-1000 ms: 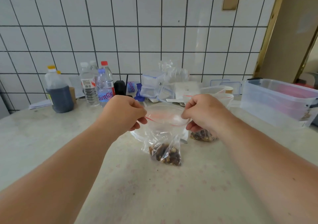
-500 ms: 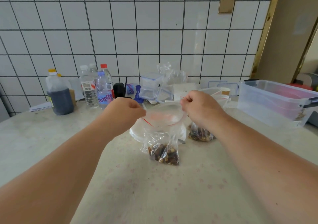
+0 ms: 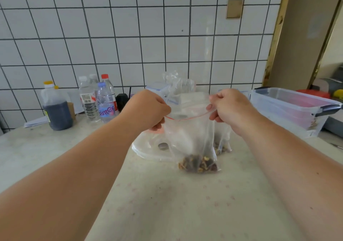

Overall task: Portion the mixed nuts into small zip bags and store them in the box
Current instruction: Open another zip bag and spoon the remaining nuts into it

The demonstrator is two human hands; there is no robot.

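Both hands pinching the zip bag's top corners, bag hanging between them

The left hand point(image 3: 148, 109) grips the left end of the red zip strip and the right hand point(image 3: 228, 107) grips the right end, fingers curled tight on the plastic. The zip bag point(image 3: 193, 138) hangs dead centre above the tabletop point(image 3: 167, 203), mixed nuts point(image 3: 197, 163) bunched at its bottom. Another filled bag point(image 3: 221, 146) sits just behind at 2 o'clock. The clear box point(image 3: 289, 111) is over at 3 o'clock, bottles point(image 3: 96, 100) at 10.
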